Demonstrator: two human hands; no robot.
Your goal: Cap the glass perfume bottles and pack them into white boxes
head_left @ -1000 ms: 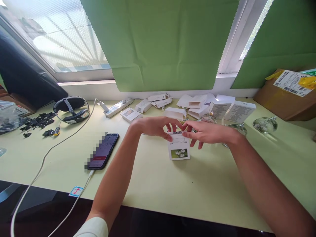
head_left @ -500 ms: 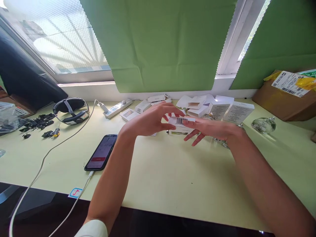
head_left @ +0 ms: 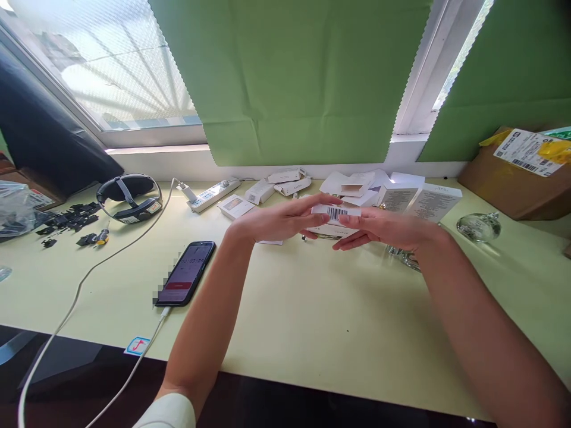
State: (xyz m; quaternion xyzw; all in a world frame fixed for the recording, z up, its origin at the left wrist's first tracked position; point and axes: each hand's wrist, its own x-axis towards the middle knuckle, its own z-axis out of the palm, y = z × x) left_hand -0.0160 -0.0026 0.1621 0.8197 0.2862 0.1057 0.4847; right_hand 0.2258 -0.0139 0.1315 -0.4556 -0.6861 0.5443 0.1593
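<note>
A small white cardboard box (head_left: 335,213) with a barcode on its near end is held between my two hands above the table. My left hand (head_left: 292,220) grips its left side, the thumb along the front and fingers over the back. From the right, my right hand (head_left: 381,229) holds the other side, its thumb by the barcode and its fingers underneath. Behind my right hand stand open white boxes (head_left: 435,202) with printed text. Clear glass pieces (head_left: 408,258) lie partly hidden below that hand, and a round glass ornament (head_left: 479,226) sits farther right.
Several small white boxes (head_left: 260,191) lie by the wall beside a power strip (head_left: 214,195). A phone (head_left: 187,273) on a white cable rests left of my left forearm. Farther left are a headset (head_left: 129,199) and black parts (head_left: 71,219). A cardboard carton (head_left: 513,178) stands at right.
My right hand has closed in on the box, its fingers now beneath it. The left fingers have settled lower against it, and the box has shifted slightly right.
</note>
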